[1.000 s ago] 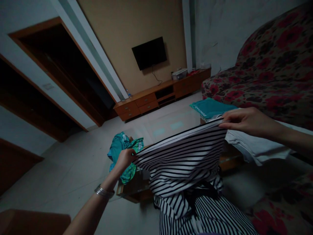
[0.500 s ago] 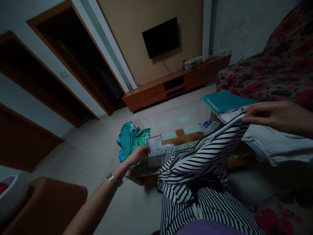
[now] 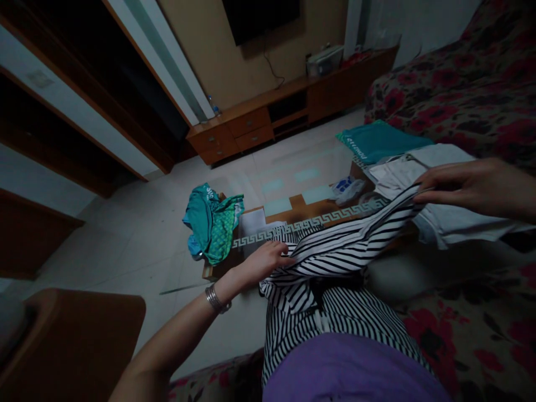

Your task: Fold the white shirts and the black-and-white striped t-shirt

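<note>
A black-and-white striped garment (image 3: 347, 248) stretches across in front of me above my lap; its exact kind is unclear. My right hand (image 3: 460, 181) pinches its upper right end between thumb and fingers. At the opposite end, my left hand (image 3: 270, 259), with a silver bracelet above the wrist, has its fingers closed on the cloth's edge. Part of the garment hangs in folds below the left hand, over similarly striped cloth on my lap. Behind the right hand, white folded clothing (image 3: 469, 223) lies partly hidden.
A glass-topped coffee table (image 3: 301, 209) bears a teal-green garment (image 3: 213, 223) on the left, a plastic bag (image 3: 347, 190) and a folded teal garment (image 3: 381, 142) on the right. Floral sofas (image 3: 444, 84) stand at right. A brown wooden piece (image 3: 84, 340) stands at lower left.
My left hand has moved right and taken hold of the striped garment's near-left edge. The cloth is now drawn straighter between the hands. The view has tilted down.
</note>
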`<state>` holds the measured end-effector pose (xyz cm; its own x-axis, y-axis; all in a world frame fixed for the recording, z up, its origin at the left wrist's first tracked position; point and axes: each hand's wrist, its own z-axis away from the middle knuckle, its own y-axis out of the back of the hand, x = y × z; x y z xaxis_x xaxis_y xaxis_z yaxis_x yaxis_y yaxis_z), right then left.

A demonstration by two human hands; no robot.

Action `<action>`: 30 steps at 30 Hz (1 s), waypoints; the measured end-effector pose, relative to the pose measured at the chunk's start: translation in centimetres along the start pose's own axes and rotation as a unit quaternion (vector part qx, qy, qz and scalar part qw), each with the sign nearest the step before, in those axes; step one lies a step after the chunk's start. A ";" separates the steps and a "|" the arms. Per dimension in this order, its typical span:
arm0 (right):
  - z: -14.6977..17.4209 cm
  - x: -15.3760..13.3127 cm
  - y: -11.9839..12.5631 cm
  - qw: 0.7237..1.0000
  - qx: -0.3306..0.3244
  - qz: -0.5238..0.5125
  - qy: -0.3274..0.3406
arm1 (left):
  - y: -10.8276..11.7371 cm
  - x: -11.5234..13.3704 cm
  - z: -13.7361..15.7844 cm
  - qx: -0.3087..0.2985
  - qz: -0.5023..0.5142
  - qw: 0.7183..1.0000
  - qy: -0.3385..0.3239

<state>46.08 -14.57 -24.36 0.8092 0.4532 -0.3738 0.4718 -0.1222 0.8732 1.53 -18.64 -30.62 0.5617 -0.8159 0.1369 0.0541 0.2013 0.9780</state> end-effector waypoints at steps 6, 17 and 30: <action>0.1 1.0 -0.3 0.999 -0.023 -0.023 -0.022 | -0.7 -2.0 -0.6 -0.025 0.009 0.999 -0.032; 0.7 3.4 0.3 0.994 -0.040 -0.037 -0.099 | -1.2 -5.8 1.1 0.062 0.215 0.970 0.097; -1.8 1.4 2.4 0.969 -0.070 -0.207 -0.119 | 9.5 -11.9 8.9 0.326 0.339 0.819 0.330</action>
<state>47.77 -12.65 -22.22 0.6262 0.2200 -0.7480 0.7347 0.1547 0.6606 -11.97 -11.80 -21.56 0.6154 -0.1230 0.7785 -0.7859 -0.0212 0.6179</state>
